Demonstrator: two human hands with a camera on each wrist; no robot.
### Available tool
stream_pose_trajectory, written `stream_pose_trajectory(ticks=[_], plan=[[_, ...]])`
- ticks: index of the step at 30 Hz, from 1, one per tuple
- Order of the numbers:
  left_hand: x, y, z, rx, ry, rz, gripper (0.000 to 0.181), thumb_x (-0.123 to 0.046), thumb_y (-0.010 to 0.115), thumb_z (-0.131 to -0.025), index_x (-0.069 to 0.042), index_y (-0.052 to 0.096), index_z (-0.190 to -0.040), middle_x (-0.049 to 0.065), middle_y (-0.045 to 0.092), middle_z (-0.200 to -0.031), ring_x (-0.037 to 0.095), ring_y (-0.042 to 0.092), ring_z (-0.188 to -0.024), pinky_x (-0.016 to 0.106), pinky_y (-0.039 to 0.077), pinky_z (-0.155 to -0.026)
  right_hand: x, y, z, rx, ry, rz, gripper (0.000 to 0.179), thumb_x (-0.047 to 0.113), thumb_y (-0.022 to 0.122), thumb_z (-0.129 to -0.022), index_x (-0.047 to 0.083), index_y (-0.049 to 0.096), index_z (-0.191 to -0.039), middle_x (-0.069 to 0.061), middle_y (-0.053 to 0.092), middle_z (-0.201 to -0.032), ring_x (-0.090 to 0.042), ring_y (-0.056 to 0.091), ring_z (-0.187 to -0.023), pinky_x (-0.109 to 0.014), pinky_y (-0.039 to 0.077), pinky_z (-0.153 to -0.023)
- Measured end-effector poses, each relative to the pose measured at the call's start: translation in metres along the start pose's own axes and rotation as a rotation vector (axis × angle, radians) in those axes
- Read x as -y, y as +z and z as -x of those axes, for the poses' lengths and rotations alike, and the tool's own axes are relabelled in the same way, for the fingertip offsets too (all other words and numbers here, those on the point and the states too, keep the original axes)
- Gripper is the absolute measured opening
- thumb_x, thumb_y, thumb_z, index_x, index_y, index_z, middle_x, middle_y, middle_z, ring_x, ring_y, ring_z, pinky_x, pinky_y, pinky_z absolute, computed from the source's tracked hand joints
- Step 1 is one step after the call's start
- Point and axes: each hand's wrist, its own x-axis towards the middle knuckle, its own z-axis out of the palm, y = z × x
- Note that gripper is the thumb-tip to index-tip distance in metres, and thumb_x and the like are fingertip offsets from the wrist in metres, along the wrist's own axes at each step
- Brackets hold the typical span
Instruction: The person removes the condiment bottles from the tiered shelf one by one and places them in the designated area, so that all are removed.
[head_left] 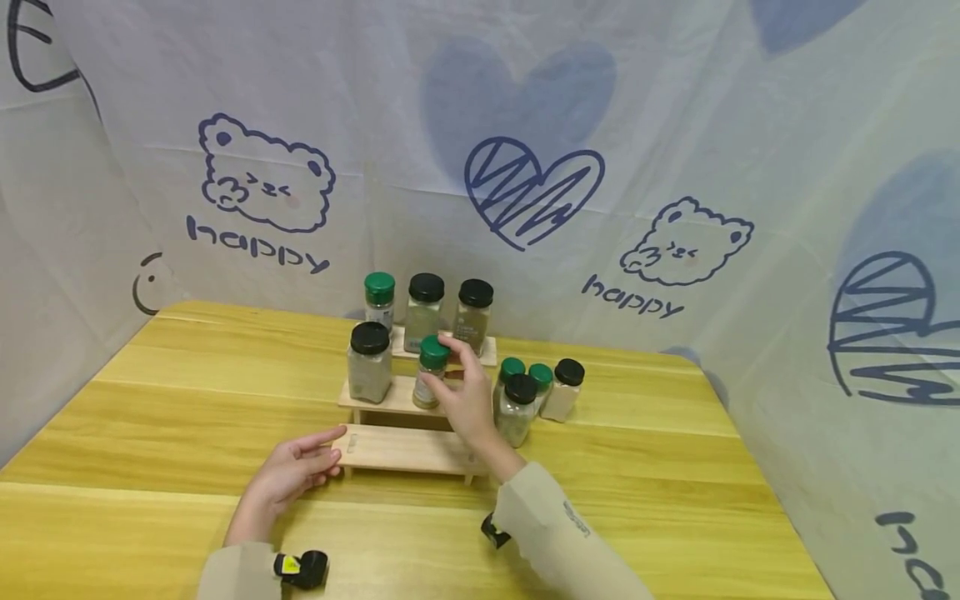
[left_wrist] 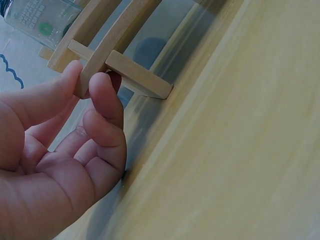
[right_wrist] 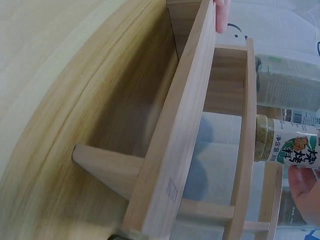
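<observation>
A three-tier wooden spice rack (head_left: pixel 408 450) stands on the table. My left hand (head_left: pixel 288 471) pinches the left end of its lowest shelf; in the left wrist view the thumb and a curled finger (left_wrist: pixel 107 95) grip the board's end. With my right hand (head_left: pixel 468 400) I hold a small green-capped spice jar (head_left: pixel 429 379) upright at the middle shelf. Its printed label (right_wrist: pixel 295 145) shows in the right wrist view, its base right at the shelf board. To its left on that shelf stands a black-capped jar (head_left: pixel 370 367). The lowest shelf bears nothing.
On the top shelf stand a green-capped jar (head_left: pixel 380 296) and two black-capped jars, one in the middle (head_left: pixel 424 308) and one at right (head_left: pixel 474 312). Right of the rack, several jars stand on the table (head_left: pixel 637 492), including a black-capped one (head_left: pixel 564 392). A printed cloth (head_left: pixel 390 125) hangs behind.
</observation>
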Motion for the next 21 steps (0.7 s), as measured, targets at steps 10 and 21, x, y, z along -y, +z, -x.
stream_pose_trajectory(ticks=[10,21], plan=[[0.001,0.001,0.0,0.0,0.003,-0.005,0.052,-0.006,0.059,-0.085,0.007,0.035,-0.13,0.001,0.06,-0.082,0.01,0.058,-0.07,0.019,0.046,-0.059,-0.002,-0.01,0.003,-0.075,-0.043,-0.01,0.043,-0.013,0.068,-0.07,-0.013,0.051,-0.109,-0.026,0.057,-0.091,-0.037,0.055,-0.079,-0.049,0.048,-0.063],[0.0,0.0,0.001,0.004,-0.003,0.004,0.052,-0.006,0.059,-0.085,0.007,0.036,-0.129,0.001,0.06,-0.082,0.01,0.058,-0.07,0.019,0.047,-0.06,-0.003,-0.024,0.008,-0.101,0.004,-0.059,0.044,-0.013,0.067,-0.07,-0.014,0.05,-0.11,-0.027,0.056,-0.091,-0.039,0.055,-0.08,-0.052,0.047,-0.064]])
